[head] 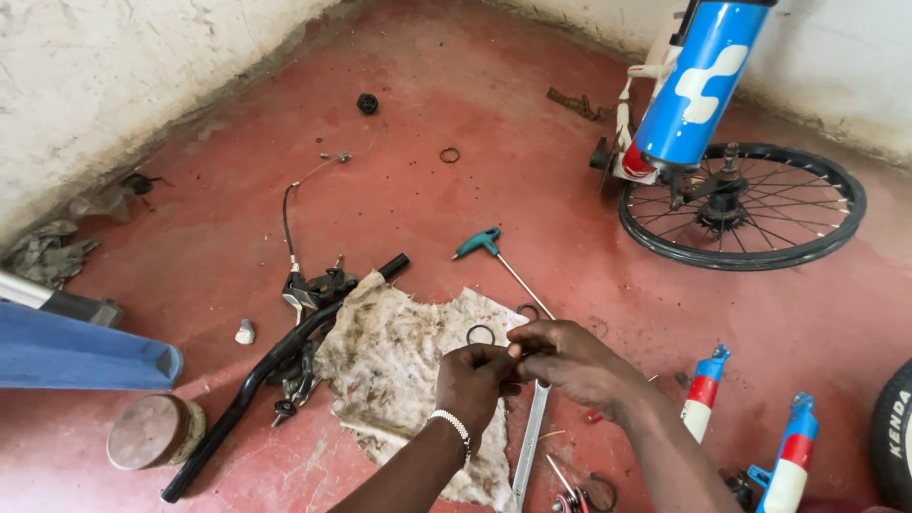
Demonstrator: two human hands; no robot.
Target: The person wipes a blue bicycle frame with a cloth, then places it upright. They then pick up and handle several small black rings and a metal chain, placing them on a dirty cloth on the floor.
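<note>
The fingertips of the left hand (pixel 475 375) and the right hand (pixel 570 359) meet above a stained rag (pixel 389 361), pinched together on something too small to make out — whether it is a part or nothing at all cannot be told. A beaded bracelet (pixel 450 424) circles the left wrist. Just beyond the fingers a dark ring (pixel 481 334) lies on the rag's edge. A flat spanner (pixel 529 442) lies under the right wrist, and a T-handle hex key (pixel 496 258) with a teal grip rests on the red floor (pixel 475 114) farther out. Left of the rag lies a black handlebar (pixel 249 389) with its levers — beyond it, a round tin (pixel 152 432). A spoked wheel (pixel 743 204) lies at the far right.
</note>
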